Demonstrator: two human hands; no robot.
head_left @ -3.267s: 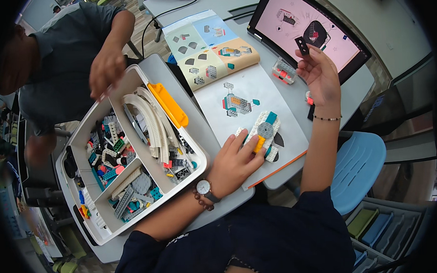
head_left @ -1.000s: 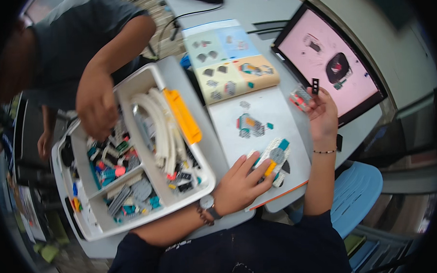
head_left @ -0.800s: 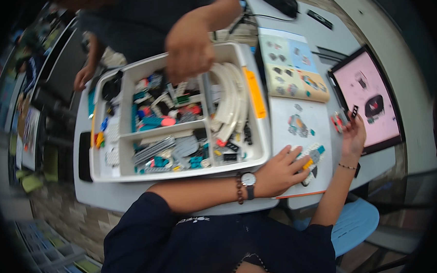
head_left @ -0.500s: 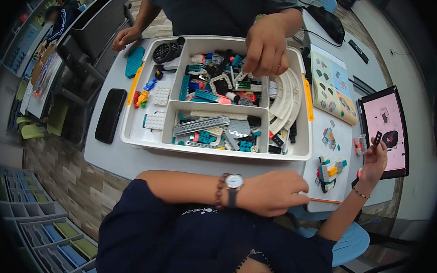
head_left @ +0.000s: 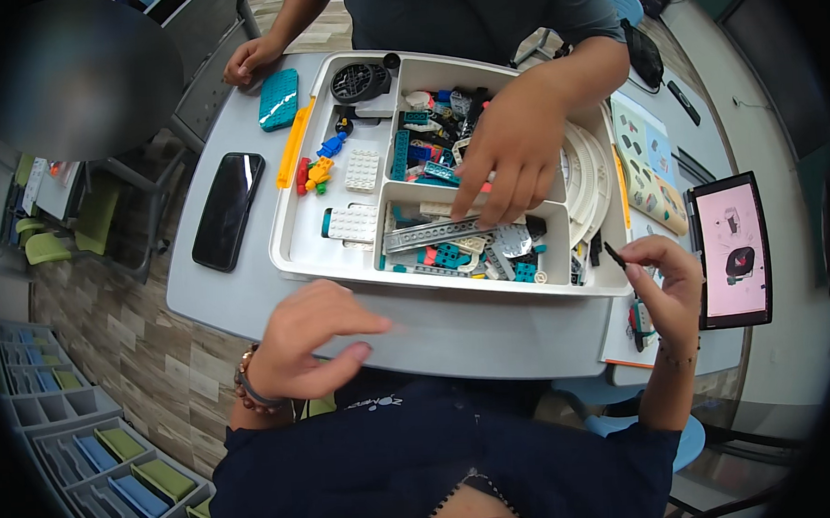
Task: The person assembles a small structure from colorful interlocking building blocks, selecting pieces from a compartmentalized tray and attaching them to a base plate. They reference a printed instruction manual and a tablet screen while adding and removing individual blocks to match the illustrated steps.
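Note:
Held in the fingertips of my right hand (head_left: 664,280) is a short black building-brick beam (head_left: 616,255), near the tray's front right corner. My left hand (head_left: 312,342) hovers before the tray's front edge, thumb and fingers apart, with nothing in it. The white sorting tray (head_left: 342,273) holds many loose building bricks in its compartments. Across the table, a person's hand (head_left: 521,148) reaches down over the middle compartments, fingertips by a long grey beam (head_left: 437,235). A partly hidden brick model (head_left: 640,321) lies on a printed sheet beside my right wrist.
A black phone (head_left: 229,212) lies left of the tray, with a teal plate (head_left: 279,100) behind it. An open instruction booklet (head_left: 650,170) and an upright tablet (head_left: 731,250) stand to the right. Blue chairs are at the table's right side.
My left hand has swung left from the tray's front right and opened. My right hand has brought the black beam left toward the tray. The other person's hand has moved nearer the front compartment.

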